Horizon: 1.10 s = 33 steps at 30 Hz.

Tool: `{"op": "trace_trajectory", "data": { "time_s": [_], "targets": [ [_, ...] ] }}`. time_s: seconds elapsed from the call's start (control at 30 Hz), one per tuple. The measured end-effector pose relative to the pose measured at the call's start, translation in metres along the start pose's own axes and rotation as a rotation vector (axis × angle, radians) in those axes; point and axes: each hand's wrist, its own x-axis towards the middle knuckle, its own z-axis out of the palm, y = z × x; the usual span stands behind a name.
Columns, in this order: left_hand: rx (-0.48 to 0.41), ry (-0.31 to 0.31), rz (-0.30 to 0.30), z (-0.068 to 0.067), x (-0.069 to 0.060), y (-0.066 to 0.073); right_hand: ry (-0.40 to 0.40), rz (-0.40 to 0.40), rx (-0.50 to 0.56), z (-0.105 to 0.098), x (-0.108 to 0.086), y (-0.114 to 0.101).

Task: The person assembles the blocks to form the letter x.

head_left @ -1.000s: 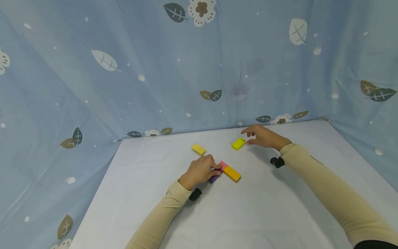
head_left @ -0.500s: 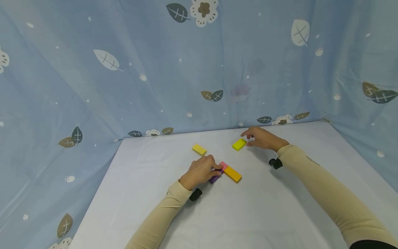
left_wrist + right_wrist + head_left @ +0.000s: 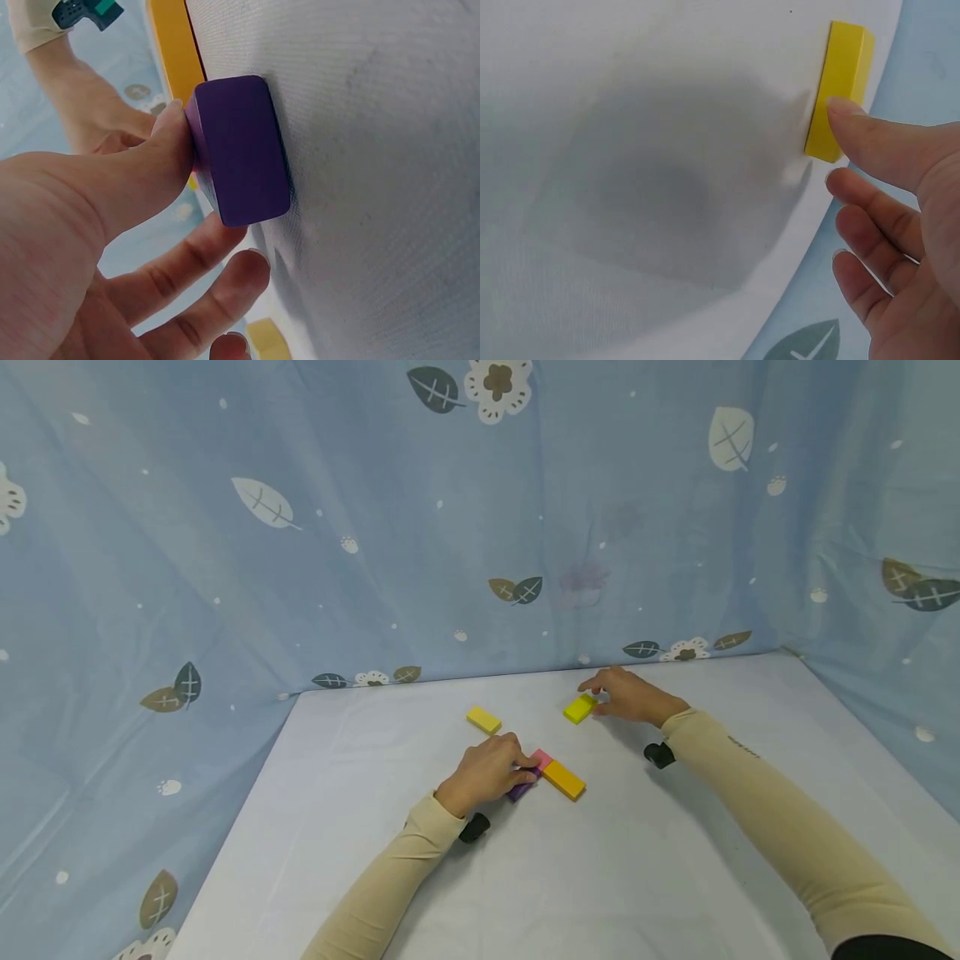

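My left hand (image 3: 487, 768) pinches a purple block (image 3: 244, 150), thumb along its upper edge and fingers at the other side. Against the purple block lie a pink block (image 3: 541, 760), partly hidden by my index finger, and an orange block (image 3: 564, 780). Farther back, my right hand (image 3: 628, 695) reaches over a bright yellow block (image 3: 580, 708) that lies on the table. In the right wrist view, its thumb overlaps the yellow block (image 3: 834, 90), while three fingers hang relaxed beside it. The index finger arches above the block's far side, seemingly just apart from it.
A paler yellow block (image 3: 483, 720) lies behind my left hand. White cloth covers the table (image 3: 615, 877). A blue curtain (image 3: 375, 527) with leaf and flower prints hangs along the table's back edge and sides.
My right hand has moved slightly left and down, so its thumb and index finger are closer around the bright yellow block. The left hand and the other blocks keep their places.
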Motion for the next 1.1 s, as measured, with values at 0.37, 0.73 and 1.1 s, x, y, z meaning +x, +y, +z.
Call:
{"op": "trace_trajectory", "data": {
  "time_s": [0.37, 0.73, 1.1],
  "targets": [
    [0.007, -0.010, -0.007, 0.0003, 0.0010, 0.0001, -0.001, -0.007, -0.033, 0.0035, 0.0010, -0.0032],
    [0.005, -0.007, -0.007, 0.0019, 0.0019, -0.0014, -0.016, 0.001, -0.048, 0.0050, 0.0033, -0.0039],
    [0.005, -0.002, -0.008, 0.0029, 0.0021, -0.0013, -0.022, 0.015, -0.028, 0.0057, 0.0051, -0.0017]
  ]
}}
